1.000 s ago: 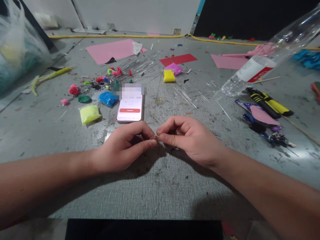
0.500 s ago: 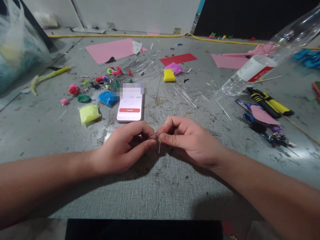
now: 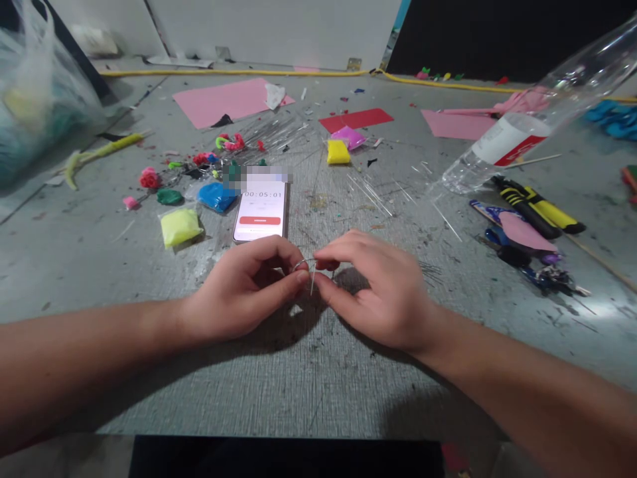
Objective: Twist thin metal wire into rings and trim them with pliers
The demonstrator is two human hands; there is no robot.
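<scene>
Between the thumb and forefinger of my left hand (image 3: 251,282) a thin silvery wire (image 3: 312,282) is pinched, with a small curved part at the fingertips and a straight end pointing down. My right hand (image 3: 381,289) meets the wire's other side, its bent fingers against it and its thumb lowered a little apart. Both hands are just above the grey table (image 3: 279,392), close together. Right behind them lies a phone (image 3: 261,209) with a running timer on its screen. The wire's exact shape is partly hidden by my fingers.
Left of the phone lie yellow (image 3: 180,228) and blue clay packets (image 3: 216,196) and small coloured clay pieces. Loose wires (image 3: 371,196) are scattered behind my hands. At right are a tilted plastic bottle (image 3: 502,146) and yellow-black pliers (image 3: 540,206). Pink paper (image 3: 219,103) lies further back.
My right thumb has dropped away from its forefinger, and the hand has opened a little around the wire. My left hand keeps its pinch. The phone's timer has advanced one second.
</scene>
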